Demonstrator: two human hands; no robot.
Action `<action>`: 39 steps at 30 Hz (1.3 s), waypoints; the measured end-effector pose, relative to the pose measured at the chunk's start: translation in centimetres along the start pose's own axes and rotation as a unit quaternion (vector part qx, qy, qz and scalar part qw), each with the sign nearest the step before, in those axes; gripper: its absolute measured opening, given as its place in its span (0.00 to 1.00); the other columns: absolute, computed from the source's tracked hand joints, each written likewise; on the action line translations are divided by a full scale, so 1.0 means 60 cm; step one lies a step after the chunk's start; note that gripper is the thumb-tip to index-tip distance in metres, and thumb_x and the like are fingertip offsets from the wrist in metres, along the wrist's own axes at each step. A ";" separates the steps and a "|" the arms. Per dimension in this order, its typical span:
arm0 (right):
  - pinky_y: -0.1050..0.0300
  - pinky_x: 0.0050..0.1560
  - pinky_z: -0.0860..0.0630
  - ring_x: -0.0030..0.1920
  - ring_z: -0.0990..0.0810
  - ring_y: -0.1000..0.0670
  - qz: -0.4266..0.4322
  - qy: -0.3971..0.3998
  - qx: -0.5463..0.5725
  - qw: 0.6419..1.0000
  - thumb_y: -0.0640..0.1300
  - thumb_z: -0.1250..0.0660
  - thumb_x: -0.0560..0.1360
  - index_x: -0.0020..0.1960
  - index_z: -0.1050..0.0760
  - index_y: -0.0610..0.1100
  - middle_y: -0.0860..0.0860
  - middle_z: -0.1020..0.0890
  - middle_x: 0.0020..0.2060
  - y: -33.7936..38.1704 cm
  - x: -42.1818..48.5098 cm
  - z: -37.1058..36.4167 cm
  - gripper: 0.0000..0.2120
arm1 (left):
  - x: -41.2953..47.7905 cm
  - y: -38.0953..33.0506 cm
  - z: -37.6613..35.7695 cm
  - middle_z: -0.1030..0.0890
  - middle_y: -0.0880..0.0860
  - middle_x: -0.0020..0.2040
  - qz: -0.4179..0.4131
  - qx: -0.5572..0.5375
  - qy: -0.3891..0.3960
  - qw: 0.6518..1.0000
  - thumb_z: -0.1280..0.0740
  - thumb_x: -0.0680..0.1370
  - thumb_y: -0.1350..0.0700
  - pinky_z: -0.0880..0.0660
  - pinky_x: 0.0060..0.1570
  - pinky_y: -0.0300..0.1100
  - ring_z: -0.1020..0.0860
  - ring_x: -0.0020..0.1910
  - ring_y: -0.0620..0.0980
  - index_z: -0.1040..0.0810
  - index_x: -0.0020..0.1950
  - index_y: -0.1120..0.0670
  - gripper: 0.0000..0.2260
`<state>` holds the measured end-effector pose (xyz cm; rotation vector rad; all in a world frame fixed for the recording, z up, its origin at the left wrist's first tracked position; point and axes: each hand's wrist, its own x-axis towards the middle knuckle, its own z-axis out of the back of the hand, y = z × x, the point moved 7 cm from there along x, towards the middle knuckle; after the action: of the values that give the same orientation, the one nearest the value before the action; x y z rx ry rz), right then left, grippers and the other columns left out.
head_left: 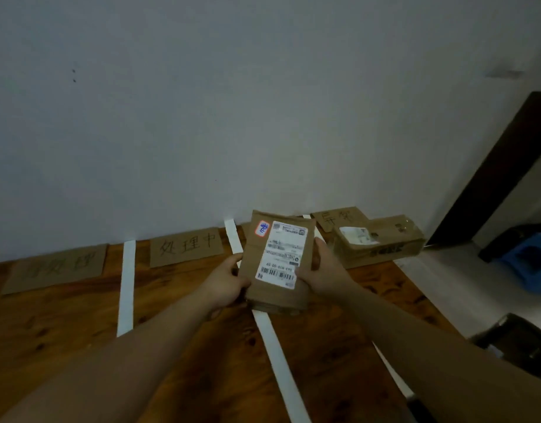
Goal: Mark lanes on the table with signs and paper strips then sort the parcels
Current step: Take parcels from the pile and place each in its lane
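I hold a flat brown cardboard parcel (278, 264) with a white barcode label above the wooden table (64, 325). My left hand (228, 280) grips its left edge and my right hand (322, 270) grips its right edge. Three cardboard signs with handwritten characters lean at the wall: one at far left (57, 268), one in the middle (187, 247), one at the right (339, 219). White paper strips (126, 288) (278, 358) run from the wall toward me and split the table into lanes. A third strip (394, 377) is mostly hidden by my right forearm.
A second cardboard parcel (379, 242) with a white label lies in the rightmost lane below the right sign. Off the table's right edge stand a blue stool (528, 257), a dark object (519, 340) and a dark door frame (495, 166). A white wall backs the table.
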<state>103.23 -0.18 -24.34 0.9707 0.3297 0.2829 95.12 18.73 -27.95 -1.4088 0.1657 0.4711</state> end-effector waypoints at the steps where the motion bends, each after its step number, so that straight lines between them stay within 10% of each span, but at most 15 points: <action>1: 0.45 0.61 0.25 0.66 0.27 0.47 0.006 0.006 0.024 1.000 0.40 0.29 0.73 0.75 0.45 0.51 0.50 0.27 0.67 -0.014 0.021 0.015 0.37 | 0.013 0.000 -0.013 0.23 0.51 0.53 0.007 -0.001 -0.008 1.000 0.37 0.77 0.62 0.19 0.39 0.46 0.20 0.49 0.53 0.36 0.70 0.43 0.25; 12: 0.48 0.70 0.38 0.70 0.36 0.46 -0.004 0.192 -0.154 0.969 0.45 0.27 0.71 0.78 0.55 0.53 0.47 0.40 0.73 -0.158 0.129 0.028 0.47 | 0.078 0.034 -0.170 0.27 0.48 0.60 0.075 0.075 -0.066 0.992 0.38 0.79 0.57 0.21 0.48 0.46 0.23 0.53 0.50 0.43 0.72 0.45 0.25; 18: 0.56 0.67 0.34 0.68 0.34 0.45 0.017 0.161 -0.202 0.966 0.49 0.35 0.77 0.77 0.45 0.50 0.46 0.47 0.72 -0.223 0.154 0.032 0.32 | 0.122 0.063 -0.212 0.29 0.52 0.67 0.043 0.084 -0.068 0.993 0.34 0.77 0.61 0.23 0.55 0.43 0.27 0.63 0.50 0.49 0.75 0.46 0.33; 24: 0.48 0.73 0.44 0.75 0.50 0.42 0.060 0.152 -0.318 0.934 0.55 0.47 0.81 0.78 0.50 0.49 0.46 0.51 0.76 -0.237 0.184 0.040 0.28 | 0.164 0.062 -0.223 0.30 0.48 0.69 0.029 0.124 -0.077 0.989 0.36 0.78 0.58 0.30 0.36 0.24 0.31 0.57 0.39 0.49 0.75 0.45 0.30; 31: 0.43 0.74 0.57 0.76 0.56 0.40 0.136 0.113 -0.488 0.855 0.53 0.43 0.79 0.77 0.50 0.44 0.45 0.48 0.77 -0.219 0.228 0.066 0.31 | 0.210 0.046 -0.249 0.35 0.48 0.73 0.045 0.171 -0.040 0.983 0.38 0.79 0.53 0.31 0.58 0.39 0.32 0.69 0.50 0.58 0.76 0.43 0.34; 39: 0.43 0.74 0.54 0.76 0.51 0.41 0.120 0.116 -0.472 0.866 0.51 0.42 0.79 0.76 0.47 0.45 0.44 0.45 0.76 -0.228 0.251 0.074 0.30 | 0.231 0.025 -0.255 0.36 0.48 0.73 0.034 0.188 0.002 0.982 0.35 0.78 0.52 0.34 0.62 0.40 0.34 0.70 0.49 0.56 0.76 0.43 0.35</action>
<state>119.93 -5.15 -35.70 -0.0060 0.2392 0.7124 109.43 6.97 -37.21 -1.0353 0.2908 0.4654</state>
